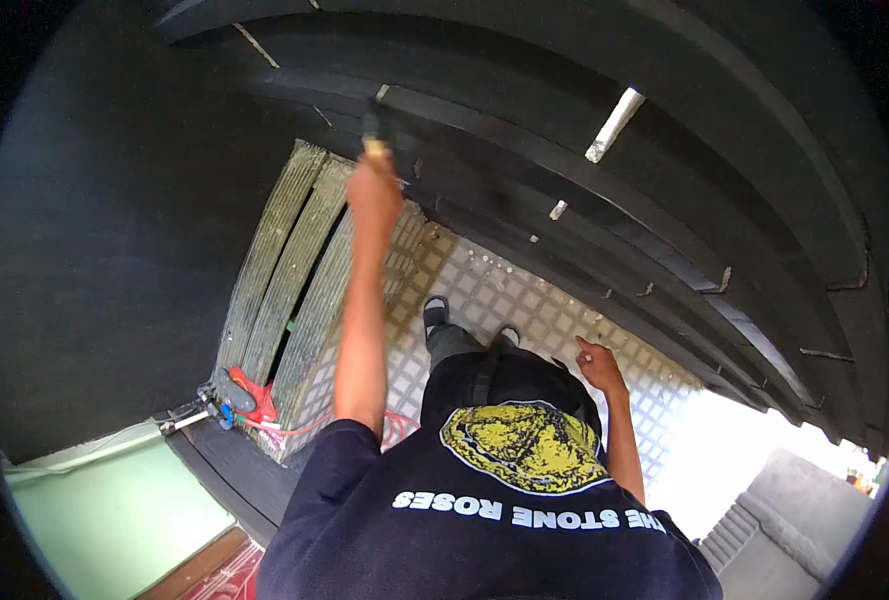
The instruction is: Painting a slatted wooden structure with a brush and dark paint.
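Note:
My left arm reaches forward, and my left hand [375,190] is wrapped round a paintbrush [374,128] with dark bristles and a pale band. The bristles are close to, perhaps touching, the lower edge of a black slat [505,132]; blur hides the exact contact. The slats run in a row across the black wall, with pale bare strips such as one bare patch [615,125] and a smaller bare spot [558,210]. Low at my right side, my right hand [600,366] hangs with its index finger stretched out and nothing visible in it.
Ribbed boards [283,255] stand at the left beside a black wall [115,250]. By their lower end are a tap [227,411], a red cloth [255,396] and a red hose [310,428]. My feet stand on patterned tiles [475,280]. Grey steps [765,530] lie at lower right.

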The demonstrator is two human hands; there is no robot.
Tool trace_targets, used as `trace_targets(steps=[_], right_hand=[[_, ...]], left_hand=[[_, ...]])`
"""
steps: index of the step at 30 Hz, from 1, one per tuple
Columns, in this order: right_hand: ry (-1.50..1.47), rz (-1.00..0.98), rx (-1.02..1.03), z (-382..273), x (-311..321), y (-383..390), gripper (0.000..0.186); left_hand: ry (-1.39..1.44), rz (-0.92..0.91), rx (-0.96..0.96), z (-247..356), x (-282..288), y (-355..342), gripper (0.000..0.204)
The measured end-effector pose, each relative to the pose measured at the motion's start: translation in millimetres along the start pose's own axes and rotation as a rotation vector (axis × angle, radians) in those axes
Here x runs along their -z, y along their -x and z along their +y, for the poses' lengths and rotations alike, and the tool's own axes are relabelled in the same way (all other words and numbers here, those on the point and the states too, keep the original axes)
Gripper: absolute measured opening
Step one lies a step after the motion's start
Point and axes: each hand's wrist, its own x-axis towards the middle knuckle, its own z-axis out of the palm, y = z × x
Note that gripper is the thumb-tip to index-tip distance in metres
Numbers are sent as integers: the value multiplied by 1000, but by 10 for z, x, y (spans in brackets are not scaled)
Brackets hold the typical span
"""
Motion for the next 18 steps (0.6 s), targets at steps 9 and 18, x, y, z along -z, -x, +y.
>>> trace_targets(steps=[9, 18], right_hand=[[145, 52, 135, 1485, -935, -28, 45], [-102, -104, 44, 3077, -1833, 1030, 29]], left_hand=[[266, -561, -407, 1204, -696, 1438, 27], [-67, 247, 71, -501, 386, 21, 33]])
